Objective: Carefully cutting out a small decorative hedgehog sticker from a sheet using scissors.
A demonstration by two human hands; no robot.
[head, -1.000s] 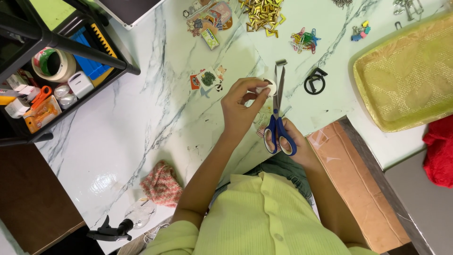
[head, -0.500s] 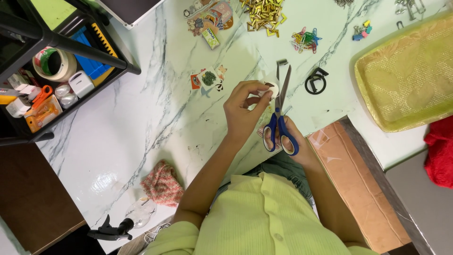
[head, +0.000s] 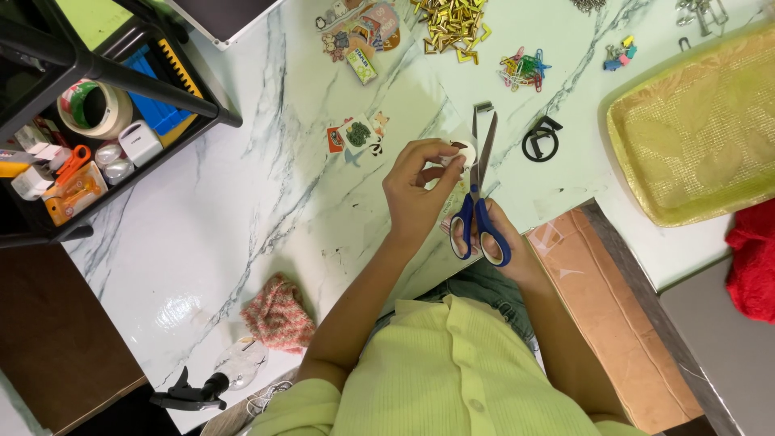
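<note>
A small white paper cut-out with a dark patch (head: pixel 457 153) is pinched between the fingertips of the left hand (head: pixel 416 192), held just above the white marble-patterned tabletop (head: pixel 242 202). The blue-handled steel scissors (head: pixel 480 194) are gripped by the right hand (head: pixel 492 242), fingers through the loops; the blades are parted slightly. The long axis of the scissors runs nearly straight away from the body, tips far, handles near. The cut-out sits just left of the blades at about mid-length, touching or nearly touching; actual contact cannot be told. The left hand is the nearer one to the cut-out and is closed on it; the right hand lies below it, clamped on the handles.

Most of the right hand is hidden behind the scissor loops and the yellow-green shirt sleeve (head: pixel 452 371). The cut-out's picture is too small to make out.

Nearby: small printed stickers (head: pixel 355 136) just left of the hands, a black ring-shaped clip (head: pixel 539 141) to the right, a pile of gold metal clips (head: pixel 452 24), coloured paper clips (head: pixel 523 69), and a yellow-green woven tray (head: pixel 694 137) at the right edge.
</note>
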